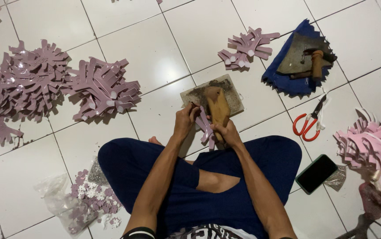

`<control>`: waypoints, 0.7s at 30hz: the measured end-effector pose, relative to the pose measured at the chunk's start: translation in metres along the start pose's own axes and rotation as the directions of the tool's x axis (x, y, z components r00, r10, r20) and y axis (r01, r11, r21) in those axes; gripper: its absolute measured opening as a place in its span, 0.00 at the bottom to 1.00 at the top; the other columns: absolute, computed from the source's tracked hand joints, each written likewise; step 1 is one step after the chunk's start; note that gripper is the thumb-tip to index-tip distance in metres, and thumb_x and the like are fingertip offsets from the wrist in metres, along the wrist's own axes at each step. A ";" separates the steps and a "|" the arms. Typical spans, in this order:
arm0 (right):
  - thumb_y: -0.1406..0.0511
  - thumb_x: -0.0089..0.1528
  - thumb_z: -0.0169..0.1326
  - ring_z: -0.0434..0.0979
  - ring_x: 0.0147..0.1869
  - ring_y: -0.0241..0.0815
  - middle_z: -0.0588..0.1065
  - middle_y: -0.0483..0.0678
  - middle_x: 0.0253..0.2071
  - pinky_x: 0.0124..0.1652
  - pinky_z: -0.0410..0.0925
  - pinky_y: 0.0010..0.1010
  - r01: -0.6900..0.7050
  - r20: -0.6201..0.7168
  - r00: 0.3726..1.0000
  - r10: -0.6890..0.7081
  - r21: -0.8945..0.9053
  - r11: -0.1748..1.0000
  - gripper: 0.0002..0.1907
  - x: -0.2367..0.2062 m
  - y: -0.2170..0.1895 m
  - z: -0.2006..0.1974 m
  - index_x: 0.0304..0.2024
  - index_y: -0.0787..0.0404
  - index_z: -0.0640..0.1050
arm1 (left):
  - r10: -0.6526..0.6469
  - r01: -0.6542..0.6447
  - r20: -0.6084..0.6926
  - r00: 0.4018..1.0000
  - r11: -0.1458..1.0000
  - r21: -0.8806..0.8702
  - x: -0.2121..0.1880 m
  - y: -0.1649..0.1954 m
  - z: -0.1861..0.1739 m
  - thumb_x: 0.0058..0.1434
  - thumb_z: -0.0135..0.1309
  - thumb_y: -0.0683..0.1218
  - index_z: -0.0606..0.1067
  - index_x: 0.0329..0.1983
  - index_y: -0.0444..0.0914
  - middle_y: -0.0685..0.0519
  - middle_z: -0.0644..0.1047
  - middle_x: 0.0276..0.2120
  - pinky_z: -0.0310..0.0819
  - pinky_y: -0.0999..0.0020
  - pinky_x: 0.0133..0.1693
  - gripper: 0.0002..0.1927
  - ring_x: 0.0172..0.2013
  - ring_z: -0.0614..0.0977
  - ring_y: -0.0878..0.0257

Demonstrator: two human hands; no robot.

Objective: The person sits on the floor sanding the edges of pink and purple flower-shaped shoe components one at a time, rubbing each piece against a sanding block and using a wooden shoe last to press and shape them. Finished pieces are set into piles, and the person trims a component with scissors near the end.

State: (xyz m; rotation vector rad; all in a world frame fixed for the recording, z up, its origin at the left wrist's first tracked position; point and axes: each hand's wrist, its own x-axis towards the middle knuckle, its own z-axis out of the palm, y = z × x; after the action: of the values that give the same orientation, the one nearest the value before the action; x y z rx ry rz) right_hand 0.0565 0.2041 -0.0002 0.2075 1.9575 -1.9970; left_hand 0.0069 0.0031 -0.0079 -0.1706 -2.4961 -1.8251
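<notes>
I sit cross-legged on a white tiled floor. My left hand (185, 120) pinches a thin dark tool against a mauve branched cut-out (205, 127), which lies across the near edge of a flat stone slab (232, 90). My right hand (227, 131) grips a wooden mallet-like block (218, 106) that rests on the slab. The lower part of the cut-out is hidden between my hands.
Two big heaps of mauve cut-outs (24, 79) (104, 88) lie at left, a smaller pile (245, 48) beyond the slab. A blue cloth (287, 79) with tools, red-handled scissors (307, 123), a phone (316, 173), pink cut-outs (369, 141) and a bag of small pieces (66, 206) surround me.
</notes>
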 end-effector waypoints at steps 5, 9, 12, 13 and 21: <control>0.61 0.55 0.64 0.80 0.40 0.40 0.80 0.53 0.39 0.40 0.74 0.31 0.029 -0.153 0.986 -0.072 -0.265 0.964 0.23 -0.011 -0.034 0.010 0.47 0.72 0.79 | 0.022 -0.022 0.036 0.999 1.000 -0.006 -0.003 0.003 0.003 0.68 0.52 0.39 0.75 0.46 0.35 0.43 0.83 0.32 0.81 0.63 0.35 0.05 0.35 0.88 0.53; 0.61 0.53 0.68 0.81 0.43 0.43 0.80 0.52 0.41 0.45 0.74 0.33 0.294 -0.262 0.885 -0.385 -0.327 0.898 0.28 -0.045 -0.070 0.009 0.51 0.71 0.76 | 0.120 -0.126 0.062 0.991 0.988 0.087 -0.006 -0.007 0.008 0.64 0.55 0.38 0.74 0.44 0.36 0.43 0.82 0.33 0.79 0.58 0.35 0.06 0.36 0.86 0.48; 0.61 0.58 0.68 0.79 0.50 0.48 0.76 0.57 0.49 0.50 0.75 0.36 0.520 -0.237 0.755 -0.611 -0.351 0.779 0.30 -0.065 -0.076 0.011 0.58 0.68 0.74 | 0.169 -0.180 0.079 0.982 0.970 0.161 -0.008 -0.020 0.011 0.64 0.57 0.39 0.73 0.44 0.36 0.43 0.81 0.34 0.78 0.53 0.36 0.07 0.37 0.84 0.44; 0.61 0.60 0.68 0.78 0.54 0.50 0.74 0.59 0.52 0.52 0.75 0.37 0.608 -0.209 0.676 -0.707 -0.384 0.695 0.31 -0.065 -0.074 0.013 0.61 0.67 0.72 | 0.196 -0.209 0.083 0.977 0.957 0.199 -0.008 -0.024 0.012 0.62 0.57 0.39 0.74 0.44 0.36 0.42 0.81 0.34 0.78 0.53 0.36 0.08 0.36 0.84 0.44; 0.55 0.48 0.69 0.80 0.52 0.62 0.78 0.63 0.50 0.49 0.73 0.46 0.110 -0.273 0.857 -0.437 -0.732 0.672 0.41 -0.029 -0.035 -0.003 0.59 0.66 0.71 | 0.310 -0.322 0.087 0.947 0.911 0.257 0.000 -0.009 0.008 0.59 0.49 0.43 0.73 0.53 0.29 0.34 0.80 0.39 0.78 0.52 0.33 0.20 0.33 0.83 0.40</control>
State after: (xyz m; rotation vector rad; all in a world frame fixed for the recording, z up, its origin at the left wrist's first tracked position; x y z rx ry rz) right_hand 0.0715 0.2107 0.0422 0.1640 3.0579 -1.2466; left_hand 0.0065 0.0077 -0.0186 -0.5715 -2.5282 -1.3610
